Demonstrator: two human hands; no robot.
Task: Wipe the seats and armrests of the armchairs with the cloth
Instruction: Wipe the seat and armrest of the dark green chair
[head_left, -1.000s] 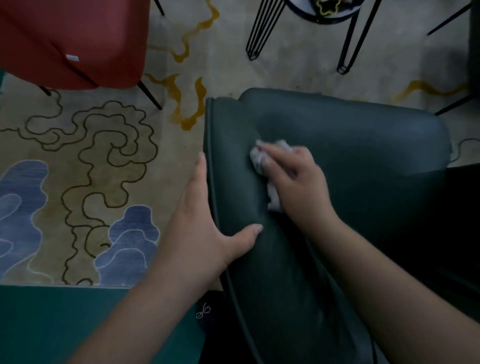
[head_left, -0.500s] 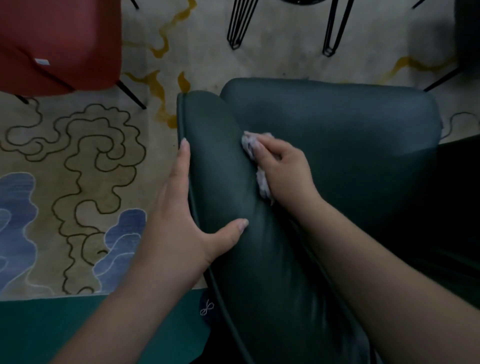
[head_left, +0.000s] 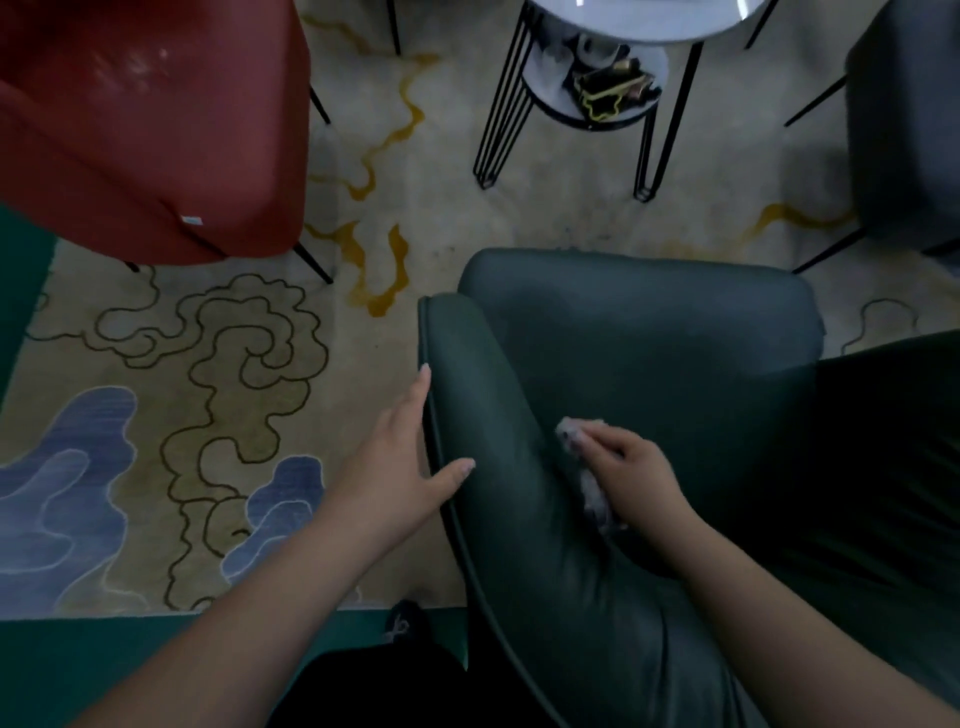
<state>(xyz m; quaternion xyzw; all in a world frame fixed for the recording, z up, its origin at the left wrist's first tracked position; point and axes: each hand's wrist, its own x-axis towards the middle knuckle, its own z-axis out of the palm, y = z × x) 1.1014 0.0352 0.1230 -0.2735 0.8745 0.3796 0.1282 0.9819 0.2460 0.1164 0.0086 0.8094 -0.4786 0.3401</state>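
A dark green armchair (head_left: 649, 332) fills the right half of the view, its left armrest (head_left: 483, 405) running toward me. My left hand (head_left: 400, 462) rests on that armrest's outer edge, fingers straight along the side and thumb lying on top. My right hand (head_left: 634, 478) grips a small pale cloth (head_left: 589, 483) and presses it into the crease where the armrest meets the seat. Most of the cloth is hidden under my fingers.
A red armchair (head_left: 145, 130) stands at the upper left on thin black legs. A round side table (head_left: 597, 78) with black wire legs and a cluttered lower shelf is at the top. Another dark chair (head_left: 909, 130) is at the upper right. A patterned rug (head_left: 208, 389) covers the floor.
My right hand has drawn the cloth back along the armrest's inner side toward me. The view has tilted up, showing more of the side table. My left hand stays on the armrest edge.
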